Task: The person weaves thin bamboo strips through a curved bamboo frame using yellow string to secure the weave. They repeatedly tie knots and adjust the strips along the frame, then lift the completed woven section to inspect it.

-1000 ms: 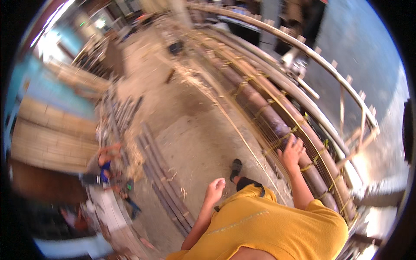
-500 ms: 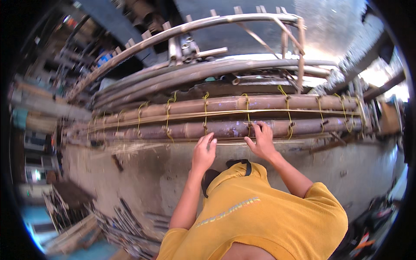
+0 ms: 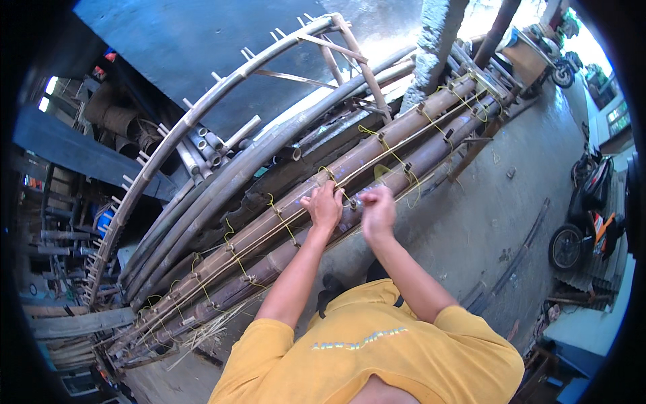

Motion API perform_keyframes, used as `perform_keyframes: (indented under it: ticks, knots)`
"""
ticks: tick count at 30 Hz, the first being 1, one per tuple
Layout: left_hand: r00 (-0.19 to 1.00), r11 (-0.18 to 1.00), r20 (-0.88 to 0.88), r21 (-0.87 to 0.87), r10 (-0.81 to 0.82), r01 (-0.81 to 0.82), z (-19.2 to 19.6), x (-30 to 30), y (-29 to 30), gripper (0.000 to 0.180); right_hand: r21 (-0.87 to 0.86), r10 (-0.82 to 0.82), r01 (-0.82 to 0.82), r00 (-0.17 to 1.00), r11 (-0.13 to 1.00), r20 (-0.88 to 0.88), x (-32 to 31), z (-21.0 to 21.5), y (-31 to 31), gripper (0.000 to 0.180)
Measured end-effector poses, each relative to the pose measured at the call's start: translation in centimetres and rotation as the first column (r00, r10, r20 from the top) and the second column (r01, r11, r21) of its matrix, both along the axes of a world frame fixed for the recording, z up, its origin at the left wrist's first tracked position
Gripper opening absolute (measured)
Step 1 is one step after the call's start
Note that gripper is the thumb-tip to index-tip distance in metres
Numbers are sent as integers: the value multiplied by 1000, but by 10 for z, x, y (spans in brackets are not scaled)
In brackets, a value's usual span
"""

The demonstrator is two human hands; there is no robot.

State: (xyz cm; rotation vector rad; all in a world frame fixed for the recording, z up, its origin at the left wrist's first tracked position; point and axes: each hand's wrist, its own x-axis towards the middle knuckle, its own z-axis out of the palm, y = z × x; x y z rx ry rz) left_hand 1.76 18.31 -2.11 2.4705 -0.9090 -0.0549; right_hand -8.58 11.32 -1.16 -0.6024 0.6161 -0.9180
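Both forearms reach forward from the yellow shirt [image 3: 367,343]. The left hand [image 3: 324,207] is palm down, its fingers bent over the thin strips [image 3: 367,165]; whether it grips them I cannot tell. The right hand [image 3: 378,214], just beside it, is raised with the fingers curled inward; it is blurred, so I cannot tell if it holds something. Below both hands passes the nearer bamboo pole [image 3: 281,258], running slantwise. The farther bamboo pole [image 3: 354,160] lies beyond it, near the left fingertips, where a yellow cord [image 3: 330,172] is wound. To the right of the right hand is the floor [image 3: 491,195], and well apart, a motorcycle [image 3: 599,195]. Beyond the hands lie stacked poles [image 3: 269,155]; the curved pegged frame [image 3: 190,120] and the rough post [image 3: 434,50] stand before parts of the background.
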Motion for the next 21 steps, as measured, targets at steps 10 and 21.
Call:
perform_keyframes:
  ticks: [10,21]
  knots:
    - [984,1000,-179,12,-19,21,16,9,3,28,-405,-110,-899,425,-165,-898,130,35,-93,55]
    - [821,858,-548,-488,-158,-160,9,30,-15,24,-683,369,-728,619,-62,-693,-37,3,-39,43]
